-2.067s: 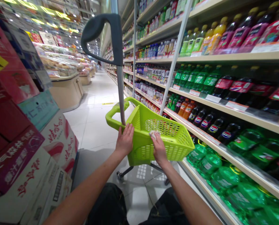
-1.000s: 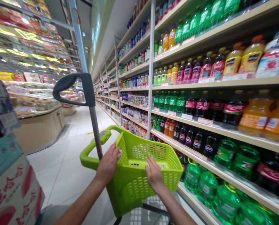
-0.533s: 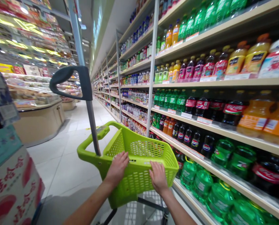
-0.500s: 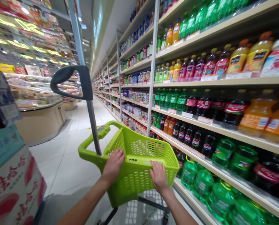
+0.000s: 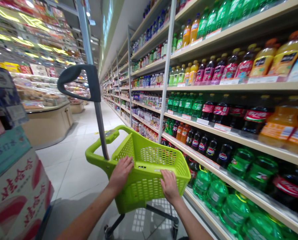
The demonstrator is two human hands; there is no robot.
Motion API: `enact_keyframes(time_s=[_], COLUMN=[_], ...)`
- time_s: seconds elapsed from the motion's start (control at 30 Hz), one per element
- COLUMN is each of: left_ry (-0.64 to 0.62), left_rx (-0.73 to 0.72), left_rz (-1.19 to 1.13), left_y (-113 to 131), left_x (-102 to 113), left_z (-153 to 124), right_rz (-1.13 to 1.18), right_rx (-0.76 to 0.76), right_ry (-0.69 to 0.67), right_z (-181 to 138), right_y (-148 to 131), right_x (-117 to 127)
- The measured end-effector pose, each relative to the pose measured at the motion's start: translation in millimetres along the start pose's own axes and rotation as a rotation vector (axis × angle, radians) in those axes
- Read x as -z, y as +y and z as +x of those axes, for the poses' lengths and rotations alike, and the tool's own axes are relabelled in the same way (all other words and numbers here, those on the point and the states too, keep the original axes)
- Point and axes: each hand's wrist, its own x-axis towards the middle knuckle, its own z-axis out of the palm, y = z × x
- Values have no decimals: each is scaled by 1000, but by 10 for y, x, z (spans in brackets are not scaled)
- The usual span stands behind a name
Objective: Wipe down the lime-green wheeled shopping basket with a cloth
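A lime-green shopping cart with a perforated plastic basket stands in front of me, and no goods show inside it. My left hand is closed over the near rim of the basket, close to the handle end. Farther right along that same rim, my right hand hooks its fingers over the edge, beside the shelf side. The thumbs and the undersides of both hands are hidden. From the cart's left end rises a metal pole with a dark grey loop handle, which neither hand touches.
Drink shelves full of bottles run along the right, close to the cart's right end. Stacked drink cartons stand at the near left. Behind them is a curved display counter. A white tiled aisle stretches ahead.
The view has shifted slightly, so the shelves and cartons sit a little farther right. More of the cart's wheeled frame shows below. Both hands keep their places on the rim.
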Motion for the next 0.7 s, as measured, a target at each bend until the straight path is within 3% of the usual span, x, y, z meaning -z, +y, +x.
enact_keyframes(time_s=[0.07, 0.13, 0.33, 0.43, 0.57, 0.63, 0.7], left_ry=[40, 54, -13, -7, 95, 113, 98], left_rx=[85, 102, -73, -51, 153, 167, 92], left_rz=[29, 26, -133, -114, 42, 53, 0], left_y=[-170, -152, 360, 163, -195, -134, 76], left_x=[87, 65, -283, -144, 105, 50, -113], left_z=[-30, -65, -96, -75, -54, -63, -80], right_rz=[18, 31, 47, 51, 56, 56, 51], right_rx=[-4, -19, -6, 6, -13, -27, -29], right_ry=[-1, 6, -4, -29, -12, 9, 21], right_z=[-7, -10, 1, -1, -13, -17, -18], right_y=[3, -9, 7, 43, 25, -6, -29], right_x=[-14, -36, -26, 3, -18, -38, -43])
